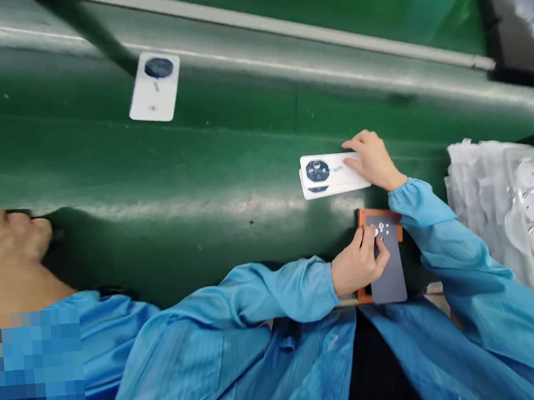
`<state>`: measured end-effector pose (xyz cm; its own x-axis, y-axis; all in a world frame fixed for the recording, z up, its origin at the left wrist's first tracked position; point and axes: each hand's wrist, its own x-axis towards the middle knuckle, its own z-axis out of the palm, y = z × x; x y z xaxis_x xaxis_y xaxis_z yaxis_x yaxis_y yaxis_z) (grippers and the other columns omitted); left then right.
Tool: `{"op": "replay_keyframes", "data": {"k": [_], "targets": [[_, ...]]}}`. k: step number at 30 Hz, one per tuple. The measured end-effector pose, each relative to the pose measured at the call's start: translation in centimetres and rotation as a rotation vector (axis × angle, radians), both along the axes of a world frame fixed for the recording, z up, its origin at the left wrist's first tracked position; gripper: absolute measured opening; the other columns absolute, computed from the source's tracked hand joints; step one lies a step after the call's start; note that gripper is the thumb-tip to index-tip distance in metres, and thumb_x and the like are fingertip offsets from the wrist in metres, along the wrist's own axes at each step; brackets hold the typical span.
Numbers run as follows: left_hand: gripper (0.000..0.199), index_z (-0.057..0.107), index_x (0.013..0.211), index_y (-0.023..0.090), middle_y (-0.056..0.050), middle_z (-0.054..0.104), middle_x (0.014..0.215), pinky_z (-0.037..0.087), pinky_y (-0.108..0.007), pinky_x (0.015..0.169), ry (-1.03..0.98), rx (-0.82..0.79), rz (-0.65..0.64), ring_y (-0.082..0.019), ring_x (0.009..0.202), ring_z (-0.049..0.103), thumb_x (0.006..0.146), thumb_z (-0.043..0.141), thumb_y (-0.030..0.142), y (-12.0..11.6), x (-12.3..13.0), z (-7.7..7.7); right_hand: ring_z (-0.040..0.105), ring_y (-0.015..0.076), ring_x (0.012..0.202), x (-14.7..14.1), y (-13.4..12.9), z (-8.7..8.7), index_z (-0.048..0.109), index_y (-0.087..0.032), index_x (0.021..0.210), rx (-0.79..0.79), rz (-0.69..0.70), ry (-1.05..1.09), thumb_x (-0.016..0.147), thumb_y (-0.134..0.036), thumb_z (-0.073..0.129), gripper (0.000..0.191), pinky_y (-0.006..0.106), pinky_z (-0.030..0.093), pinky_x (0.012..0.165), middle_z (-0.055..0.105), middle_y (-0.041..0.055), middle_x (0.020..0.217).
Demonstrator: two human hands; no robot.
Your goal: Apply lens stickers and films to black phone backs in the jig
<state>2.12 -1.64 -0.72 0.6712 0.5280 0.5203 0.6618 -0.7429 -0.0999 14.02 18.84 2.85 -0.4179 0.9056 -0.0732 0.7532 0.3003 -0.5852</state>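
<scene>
My left hand [359, 262] is closed in a pinch over the camera end of a dark grey phone back cover [388, 277]. A small pale piece shows at the fingertips, too small to name. That cover lies on an orange fixture [360, 218] at the bench's near edge. Farther out, my right hand [375, 159] grips the right end of a white phone back cover [333, 169], its thumb on top and fingers by the far edge. A second white cover [310, 195] lies partly beneath it, both with dark round camera patches.
Another white phone back cover [156, 95] lies at the far left of the green bench [227, 166]. Stacked clear plastic trays [522, 217] with round pockets stand at the right. A co-worker's hand [10, 257] rests at the left. A pale rail [281, 23] crosses the back.
</scene>
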Motion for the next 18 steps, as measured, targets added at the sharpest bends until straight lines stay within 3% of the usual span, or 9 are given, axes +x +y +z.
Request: {"op": "replay_keyframes", "data": {"k": [3, 6, 7, 9, 12, 15, 18], "targets": [[0.012, 0.066, 0.105, 0.007, -0.026, 0.078, 0.107, 0.063, -0.043, 0.093, -0.043, -0.051, -0.053, -0.03, 0.106, 0.077, 0.096, 0.058, 0.009, 0.7, -0.4, -0.5, 0.054, 0.0375, 0.139, 3.7, -5.6, 1.8, 0.069, -0.028, 0.133, 0.203, -0.009, 0.005, 0.094, -0.026, 0.063, 0.04, 0.062, 0.045, 0.116, 0.061, 0.012, 0.146], [0.016, 0.066, 0.11, 0.01, -0.025, 0.077, 0.114, 0.064, -0.044, 0.091, -0.09, -0.237, -0.13, -0.029, 0.113, 0.074, 0.098, 0.056, 0.007, 1.3, -1.1, -1.0, 0.065, 0.0283, 0.131, 8.6, -12.2, 4.3, 0.059, -0.037, 0.147, 0.118, 0.075, 0.066, 0.098, -0.014, 0.051, 0.056, 0.051, 0.057, 0.11, 0.07, 0.0039, 0.136], [0.018, 0.066, 0.113, 0.01, -0.024, 0.076, 0.117, 0.064, -0.045, 0.091, -0.107, -0.291, -0.15, -0.029, 0.114, 0.073, 0.099, 0.055, 0.007, 1.5, -1.4, -1.1, 0.063, 0.0273, 0.136, 10.0, -14.3, 4.6, 0.054, -0.039, 0.152, 0.068, 0.134, 0.055, 0.096, -0.011, 0.05, 0.063, 0.051, 0.057, 0.112, 0.068, 0.0023, 0.141], [0.019, 0.067, 0.115, 0.011, -0.023, 0.076, 0.119, 0.064, -0.044, 0.09, -0.125, -0.303, -0.17, -0.029, 0.113, 0.073, 0.099, 0.055, 0.008, 1.7, -1.8, -1.1, 0.051, 0.0294, 0.15, 11.9, -17.9, 3.7, 0.042, -0.039, 0.161, 0.022, 0.237, 0.015, 0.095, -0.01, 0.053, 0.073, 0.054, 0.056, 0.115, 0.058, 0.0026, 0.156], [0.015, 0.069, 0.109, 0.01, -0.02, 0.077, 0.116, 0.063, -0.04, 0.089, -0.122, -0.189, -0.164, -0.026, 0.107, 0.072, 0.098, 0.058, 0.011, 2.2, -2.2, -0.9, 0.042, 0.0319, 0.155, 12.2, -20.7, 0.5, 0.027, -0.034, 0.169, 0.129, 0.26, -0.014, 0.096, -0.011, 0.058, 0.083, 0.059, 0.052, 0.119, 0.051, 0.006, 0.162], [0.022, 0.07, 0.113, 0.013, -0.013, 0.078, 0.117, 0.06, -0.039, 0.087, -0.161, -0.224, -0.136, -0.025, 0.103, 0.069, 0.096, 0.057, 0.011, 2.5, -2.2, -0.9, 0.051, 0.0283, 0.148, 11.2, -21.2, -2.0, 0.019, -0.032, 0.17, 0.259, 0.225, -0.027, 0.098, -0.006, 0.055, 0.085, 0.055, 0.05, 0.123, 0.056, 0.0054, 0.156], [0.032, 0.067, 0.123, 0.015, -0.01, 0.077, 0.121, 0.057, -0.042, 0.091, -0.274, -0.406, -0.063, -0.026, 0.106, 0.065, 0.093, 0.056, 0.01, 2.4, -1.8, -1.1, 0.053, 0.0273, 0.147, 10.9, -20.8, -2.7, 0.021, -0.031, 0.17, 0.298, 0.244, -0.051, 0.1, -0.005, 0.055, 0.082, 0.053, 0.051, 0.122, 0.055, 0.006, 0.157]]}}
